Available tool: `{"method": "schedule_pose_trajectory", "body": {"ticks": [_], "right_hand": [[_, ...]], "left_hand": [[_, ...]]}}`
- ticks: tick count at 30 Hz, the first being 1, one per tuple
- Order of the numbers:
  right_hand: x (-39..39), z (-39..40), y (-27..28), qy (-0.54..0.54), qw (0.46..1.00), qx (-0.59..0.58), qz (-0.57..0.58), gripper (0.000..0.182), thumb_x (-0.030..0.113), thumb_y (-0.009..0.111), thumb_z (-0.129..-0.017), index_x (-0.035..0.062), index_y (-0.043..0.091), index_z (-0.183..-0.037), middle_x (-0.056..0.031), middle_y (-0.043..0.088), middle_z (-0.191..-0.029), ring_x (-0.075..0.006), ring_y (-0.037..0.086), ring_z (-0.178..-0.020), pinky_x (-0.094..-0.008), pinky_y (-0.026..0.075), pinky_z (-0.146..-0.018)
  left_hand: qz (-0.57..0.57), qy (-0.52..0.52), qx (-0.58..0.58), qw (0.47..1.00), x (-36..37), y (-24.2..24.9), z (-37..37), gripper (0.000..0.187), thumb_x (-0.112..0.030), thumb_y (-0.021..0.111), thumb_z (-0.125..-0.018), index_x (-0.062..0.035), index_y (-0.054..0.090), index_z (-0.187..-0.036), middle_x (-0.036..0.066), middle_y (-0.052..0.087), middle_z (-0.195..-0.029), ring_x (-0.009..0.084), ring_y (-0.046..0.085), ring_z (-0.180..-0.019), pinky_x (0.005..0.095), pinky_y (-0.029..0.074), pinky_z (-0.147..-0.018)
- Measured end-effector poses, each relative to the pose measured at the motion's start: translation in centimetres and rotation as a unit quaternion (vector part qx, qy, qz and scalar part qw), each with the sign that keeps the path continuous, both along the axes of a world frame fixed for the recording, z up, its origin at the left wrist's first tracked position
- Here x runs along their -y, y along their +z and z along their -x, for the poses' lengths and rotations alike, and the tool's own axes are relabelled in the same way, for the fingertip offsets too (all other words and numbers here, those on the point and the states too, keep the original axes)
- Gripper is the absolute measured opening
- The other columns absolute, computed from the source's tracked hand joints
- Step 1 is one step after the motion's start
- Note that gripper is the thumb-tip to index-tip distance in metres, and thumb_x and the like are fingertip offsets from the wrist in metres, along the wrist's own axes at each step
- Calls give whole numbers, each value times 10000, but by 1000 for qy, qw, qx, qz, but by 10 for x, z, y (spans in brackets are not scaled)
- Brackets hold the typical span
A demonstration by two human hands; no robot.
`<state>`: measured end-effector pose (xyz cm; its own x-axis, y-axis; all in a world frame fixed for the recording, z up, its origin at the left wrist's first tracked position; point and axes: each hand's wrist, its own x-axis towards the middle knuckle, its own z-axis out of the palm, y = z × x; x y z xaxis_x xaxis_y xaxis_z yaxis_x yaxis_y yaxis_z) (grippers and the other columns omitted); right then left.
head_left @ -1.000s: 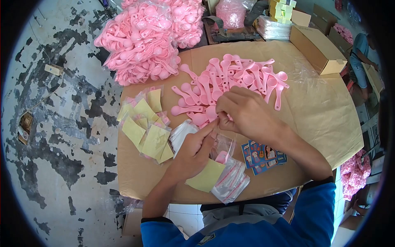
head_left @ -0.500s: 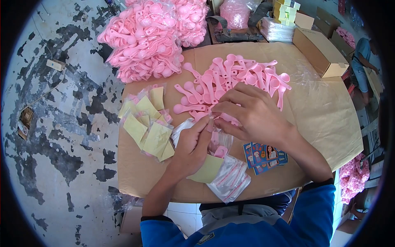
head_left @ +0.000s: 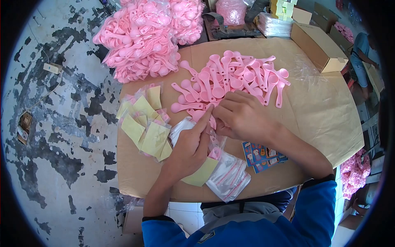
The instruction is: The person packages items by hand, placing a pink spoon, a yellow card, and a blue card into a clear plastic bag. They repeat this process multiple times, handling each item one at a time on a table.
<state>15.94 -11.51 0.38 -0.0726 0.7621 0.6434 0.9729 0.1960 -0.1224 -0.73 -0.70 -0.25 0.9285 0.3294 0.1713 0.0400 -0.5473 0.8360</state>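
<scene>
My left hand [head_left: 190, 145] and my right hand [head_left: 240, 116] meet over a small clear plastic bag [head_left: 217, 142] that holds a pink spoon and a yellow card [head_left: 200, 175]. Both hands pinch the bag's top edge, my left forefinger stretched along it. Just beyond the fingers lies a loose pile of pink plastic spoons [head_left: 232, 80] on the brown cardboard tabletop [head_left: 321, 115]. A stack of empty clear bags [head_left: 230, 177] lies under my left wrist.
Filled bags with yellow cards [head_left: 144, 125] lie at the left. Printed picture cards [head_left: 261, 154] sit under my right forearm. Large sacks of pink spoons [head_left: 142, 39] stand at the back left, a cardboard box [head_left: 317, 47] at the back right. Another person [head_left: 364, 57] sits at the far right.
Both hands have stayed on the small bag, shifting slightly along its top edge. My left forefinger now points up along the bag's mouth. The view moved a little.
</scene>
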Motion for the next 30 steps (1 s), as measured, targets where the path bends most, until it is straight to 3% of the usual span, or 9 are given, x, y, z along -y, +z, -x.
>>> {"method": "schedule_pose_trajectory", "body": {"ticks": [5,8,14,23,26,30], "right_hand": [[4,-4,16,-9,995,-98,-25,201,147,727,-693,38,608,-812,-90,613,-768,-268,605,-736,-373,514,-662],[5,-6,20,-2,990,-134,-53,168,114,709,-716,41,622,-840,-89,613,-769,-270,606,-717,-379,515,-617],[6,2,24,14,995,-84,-52,156,100,696,-727,44,638,-861,-89,608,-780,-262,613,-731,-374,513,-619],[6,5,25,9,997,-59,-50,187,166,710,-746,37,654,-869,-86,612,-817,-259,610,-769,-362,509,-679],[9,6,29,6,998,-46,-31,210,84,735,-722,45,656,-912,-74,641,-838,-247,621,-765,-342,522,-688],[8,7,28,11,997,-58,-46,205,90,741,-723,47,663,-907,-72,648,-832,-246,621,-755,-340,521,-682]], "left_hand": [[165,79,8,983,9,15,-1,380,-114,407,-1002,-7,404,-1366,46,567,-723,97,532,-596,270,438,-553],[169,77,46,981,7,7,-2,307,-134,414,-1009,7,469,-1276,40,571,-774,93,556,-643,238,444,-561],[184,103,66,975,7,7,-3,261,-162,433,-1012,16,538,-1171,41,592,-783,103,631,-658,223,442,-526],[192,89,110,971,7,4,-4,238,-174,478,-1005,15,590,-1095,60,643,-750,90,636,-598,212,418,-480],[142,93,112,979,1,-2,-4,231,-167,490,-999,18,611,-1067,55,653,-739,85,639,-608,215,421,-480],[155,96,114,977,5,2,-5,222,-151,509,-986,23,618,-1071,42,640,-722,75,621,-612,220,428,-495]]}}
